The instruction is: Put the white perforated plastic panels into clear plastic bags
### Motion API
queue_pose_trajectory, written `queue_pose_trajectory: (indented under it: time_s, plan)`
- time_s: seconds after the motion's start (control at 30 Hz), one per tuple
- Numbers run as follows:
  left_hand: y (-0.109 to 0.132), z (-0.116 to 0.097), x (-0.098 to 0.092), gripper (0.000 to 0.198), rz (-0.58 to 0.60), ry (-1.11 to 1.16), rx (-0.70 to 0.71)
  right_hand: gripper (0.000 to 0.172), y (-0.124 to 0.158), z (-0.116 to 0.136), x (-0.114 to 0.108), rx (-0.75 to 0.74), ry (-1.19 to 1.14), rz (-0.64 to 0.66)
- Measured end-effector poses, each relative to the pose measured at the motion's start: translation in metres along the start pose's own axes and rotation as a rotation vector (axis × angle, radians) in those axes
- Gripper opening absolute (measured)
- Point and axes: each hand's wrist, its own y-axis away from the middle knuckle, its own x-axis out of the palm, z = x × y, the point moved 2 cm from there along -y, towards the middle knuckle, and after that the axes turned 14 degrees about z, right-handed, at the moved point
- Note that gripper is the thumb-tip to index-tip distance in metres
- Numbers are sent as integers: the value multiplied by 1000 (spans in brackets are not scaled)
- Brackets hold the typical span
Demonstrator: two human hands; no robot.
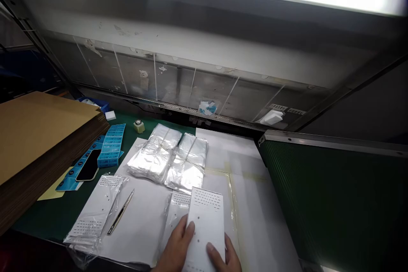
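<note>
My left hand (174, 248) and my right hand (221, 255) grip the side edges of a white rectangular panel (206, 216), which has rows of small slots and a few round holes. Its lower end is hidden behind my hands. Beneath it, a similar slotted panel (180, 204) sits in a clear plastic bag (170, 216). Further left lies another bagged white panel (95, 208), next to a utility knife (121, 211). Two bundles of clear plastic bags (154, 153) (188, 163) lie beyond my hands on white sheets (137, 221).
A stack of flat cardboard sheets (41, 136) fills the left side of the green-topped table (51, 216). Blue label strips (111, 144), a phone (88, 165) and a small tape roll (139, 126) lie near it. A ribbed green panel (334, 204) rises at right.
</note>
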Motion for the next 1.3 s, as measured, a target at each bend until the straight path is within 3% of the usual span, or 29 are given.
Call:
queue_pose_trajectory:
  time_s: [0.1,0.17,0.23,0.33,0.43,0.57,0.67,0.9,1.1,1.3]
  plan:
    - [-38,-11,-18,42,-117,-528,72,95,-12,-2,-25,20,65,-93]
    - [-72,-17,-36,37,-153,-726,100,96,-22,-3,-48,24,259,-221]
    - [-106,-18,-53,35,-145,-856,88,94,-33,-9,-70,19,490,-305]
    - [-146,-10,-67,23,-58,-1053,16,83,-48,-29,-96,18,773,-263]
    - [-167,2,-70,28,15,-1208,-45,72,-60,-54,-109,-61,990,-236]
    - [-176,9,-71,25,44,-1287,-83,63,-67,-75,-112,-184,1049,-334]
    - [-175,6,-75,23,53,-1252,-68,61,-68,-77,-112,-191,1040,-337]
    - [-161,-3,-91,22,-20,-960,27,66,-63,-65,-115,-112,979,-197]
    - [-160,-10,-98,14,-124,-515,78,70,-52,-38,-109,-141,786,-177]
    - [-133,-32,-87,33,-86,-29,128,57,-47,2,-79,-122,683,-49]
